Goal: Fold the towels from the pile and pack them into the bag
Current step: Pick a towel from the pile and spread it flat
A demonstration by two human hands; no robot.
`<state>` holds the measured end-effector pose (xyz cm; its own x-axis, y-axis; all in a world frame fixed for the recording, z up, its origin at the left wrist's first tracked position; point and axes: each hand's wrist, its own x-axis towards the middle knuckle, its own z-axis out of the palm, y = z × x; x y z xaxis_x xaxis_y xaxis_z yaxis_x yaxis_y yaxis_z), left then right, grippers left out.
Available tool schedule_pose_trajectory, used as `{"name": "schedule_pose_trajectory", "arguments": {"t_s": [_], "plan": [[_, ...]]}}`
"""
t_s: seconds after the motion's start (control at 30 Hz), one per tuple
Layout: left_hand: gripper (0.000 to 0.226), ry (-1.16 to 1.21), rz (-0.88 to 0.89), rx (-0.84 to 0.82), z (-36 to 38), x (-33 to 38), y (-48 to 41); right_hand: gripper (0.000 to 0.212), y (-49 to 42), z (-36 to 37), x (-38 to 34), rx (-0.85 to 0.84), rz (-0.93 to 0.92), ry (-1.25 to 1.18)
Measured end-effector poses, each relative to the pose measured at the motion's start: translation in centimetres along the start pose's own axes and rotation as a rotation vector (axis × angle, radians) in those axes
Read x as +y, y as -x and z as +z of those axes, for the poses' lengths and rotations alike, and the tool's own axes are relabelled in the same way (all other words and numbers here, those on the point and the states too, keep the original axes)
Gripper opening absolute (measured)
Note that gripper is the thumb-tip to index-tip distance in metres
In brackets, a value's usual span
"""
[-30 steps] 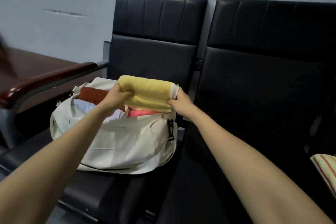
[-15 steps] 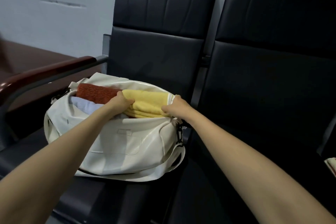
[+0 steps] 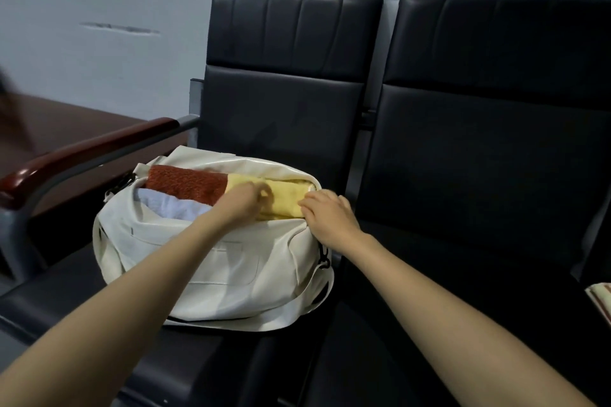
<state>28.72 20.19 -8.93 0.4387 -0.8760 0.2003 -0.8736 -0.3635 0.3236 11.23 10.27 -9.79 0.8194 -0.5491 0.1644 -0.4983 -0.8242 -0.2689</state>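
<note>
A cream duffel bag (image 3: 211,261) lies open on the left black seat. Inside it, a folded yellow towel (image 3: 287,200) lies at the right end, beside a rust-red towel (image 3: 185,183) and above a pale blue one (image 3: 172,208). My left hand (image 3: 244,200) rests on top of the yellow towel's left part, its fingers blurred and loose. My right hand (image 3: 330,215) sits at the bag's right end, with its fingers curled down over the yellow towel's end by the rim; the fingertips are hidden.
A striped towel (image 3: 600,299) pokes in at the right edge, past the right black seat (image 3: 463,274). A wooden armrest (image 3: 82,152) runs along the bag's left side. Beyond it is a brown table (image 3: 66,122), and a grey wall stands behind.
The yellow towel went from held above the bag down into its right end. My left hand has loosened and now lies on top of the towel.
</note>
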Motion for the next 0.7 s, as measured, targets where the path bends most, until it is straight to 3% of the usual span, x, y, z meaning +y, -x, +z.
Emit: {"name": "schedule_pose_trajectory", "arguments": {"t_s": [0.1, 0.27, 0.43, 0.7], "plan": [[0.038, -0.090, -0.062, -0.225, -0.2, 1.4, 0.4, 0.045, 1.7, 0.0, 0.6, -0.125, -0.010, -0.052], [0.032, -0.021, -0.043, -0.115, -1.2, 6.3, 2.1, 0.041, 5.9, -4.1, 2.7, -0.008, 0.085, -0.196], [0.026, 0.137, 0.130, -0.041, 2.1, 14.9, 5.1, 0.042, 14.8, -8.6, 9.4, 0.080, 0.318, -0.254], [0.024, 0.308, 0.361, -0.296, 8.6, 31.6, 7.8, 0.042, 31.9, -12.1, 21.5, 0.298, 0.764, -0.127]]}}
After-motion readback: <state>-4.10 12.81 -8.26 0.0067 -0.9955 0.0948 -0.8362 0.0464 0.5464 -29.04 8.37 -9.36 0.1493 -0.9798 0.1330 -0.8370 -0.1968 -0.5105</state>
